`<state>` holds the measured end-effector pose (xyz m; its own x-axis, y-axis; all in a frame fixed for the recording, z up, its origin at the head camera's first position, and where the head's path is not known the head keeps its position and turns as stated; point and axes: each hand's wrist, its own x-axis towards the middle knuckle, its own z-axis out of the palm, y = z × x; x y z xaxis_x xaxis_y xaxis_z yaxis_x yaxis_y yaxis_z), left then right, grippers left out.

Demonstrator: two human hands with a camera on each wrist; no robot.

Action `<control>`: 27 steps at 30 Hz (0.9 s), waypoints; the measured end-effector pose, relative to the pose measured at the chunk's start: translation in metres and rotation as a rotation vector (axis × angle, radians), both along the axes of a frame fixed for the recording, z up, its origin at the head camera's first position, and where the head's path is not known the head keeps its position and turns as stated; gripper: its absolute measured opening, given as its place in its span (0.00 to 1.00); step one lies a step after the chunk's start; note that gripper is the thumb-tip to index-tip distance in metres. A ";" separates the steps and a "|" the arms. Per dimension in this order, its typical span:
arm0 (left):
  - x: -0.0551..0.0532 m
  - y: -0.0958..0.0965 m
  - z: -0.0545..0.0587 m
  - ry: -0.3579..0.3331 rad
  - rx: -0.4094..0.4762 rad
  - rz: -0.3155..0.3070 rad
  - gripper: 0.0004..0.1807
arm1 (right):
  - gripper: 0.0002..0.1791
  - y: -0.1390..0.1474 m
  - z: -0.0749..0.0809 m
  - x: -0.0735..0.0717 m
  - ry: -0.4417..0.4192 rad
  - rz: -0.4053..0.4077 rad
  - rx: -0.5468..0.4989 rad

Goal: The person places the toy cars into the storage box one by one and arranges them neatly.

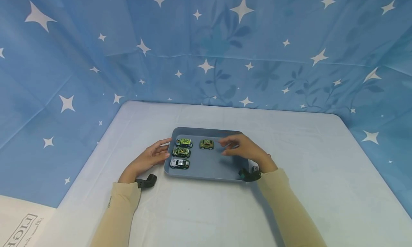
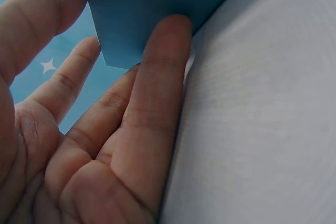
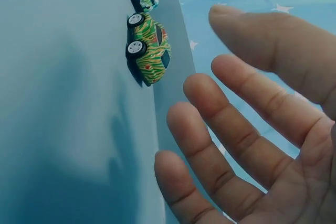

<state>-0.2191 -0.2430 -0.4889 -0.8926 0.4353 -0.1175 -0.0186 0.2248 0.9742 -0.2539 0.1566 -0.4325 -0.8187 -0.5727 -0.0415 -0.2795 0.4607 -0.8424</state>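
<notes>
A grey-blue tray (image 1: 206,173) lies on the table with several toy cars in it. Down its left side run a green-yellow car (image 1: 184,143), a camouflage car (image 1: 181,152) and a white car (image 1: 179,164). To their right stands a tiger-striped green-and-orange car (image 1: 206,144), seen closer in the right wrist view. My left hand (image 1: 152,157) touches the tray's left wall with extended, spread fingers (image 2: 168,51). Above the tray's right part hovers my right hand (image 1: 239,147), its fingers (image 3: 191,129) loosely bent, apart from the striped car and holding nothing.
By the right wrist, a small, mostly hidden white-and-red object (image 1: 255,168) shows near the tray's right edge. The white-covered table (image 1: 305,150) extends around the tray. A blue star-patterned curtain (image 1: 206,43) stands behind it.
</notes>
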 end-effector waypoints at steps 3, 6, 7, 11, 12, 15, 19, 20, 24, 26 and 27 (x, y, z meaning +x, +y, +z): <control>0.000 0.000 0.000 0.005 -0.009 0.000 0.39 | 0.24 0.004 -0.001 0.002 -0.020 -0.012 -0.017; 0.000 0.000 -0.001 0.007 -0.010 -0.004 0.39 | 0.25 0.008 -0.001 0.003 -0.051 -0.010 -0.049; 0.001 0.000 0.000 0.007 -0.009 -0.006 0.39 | 0.25 0.009 -0.001 0.003 -0.060 -0.006 -0.059; 0.002 0.000 0.001 0.010 -0.006 -0.008 0.38 | 0.25 0.014 0.000 0.004 -0.089 0.017 -0.101; 0.002 0.000 0.002 0.011 -0.006 -0.008 0.38 | 0.26 0.015 0.000 0.004 -0.089 0.021 -0.108; 0.002 0.000 0.002 0.012 -0.008 -0.007 0.38 | 0.26 0.019 0.002 0.006 -0.077 0.022 -0.114; 0.001 0.001 0.003 0.011 -0.012 -0.007 0.38 | 0.26 0.025 0.004 0.009 -0.081 0.000 -0.113; 0.002 0.001 0.003 0.011 -0.013 -0.006 0.38 | 0.26 0.026 0.004 0.010 -0.085 -0.007 -0.113; 0.002 0.001 0.003 0.010 -0.011 -0.005 0.38 | 0.25 0.031 0.005 0.014 -0.074 -0.033 -0.122; 0.002 0.001 0.003 0.007 -0.007 -0.006 0.38 | 0.25 0.034 0.005 0.016 -0.054 -0.042 -0.123; 0.003 0.001 0.003 0.006 -0.006 -0.006 0.38 | 0.25 0.036 0.005 0.017 -0.042 -0.045 -0.125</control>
<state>-0.2165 -0.2419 -0.4857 -0.8907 0.4398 -0.1145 -0.0114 0.2302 0.9731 -0.2366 0.1923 -0.4270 -0.8428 -0.5382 -0.0066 -0.2244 0.3624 -0.9046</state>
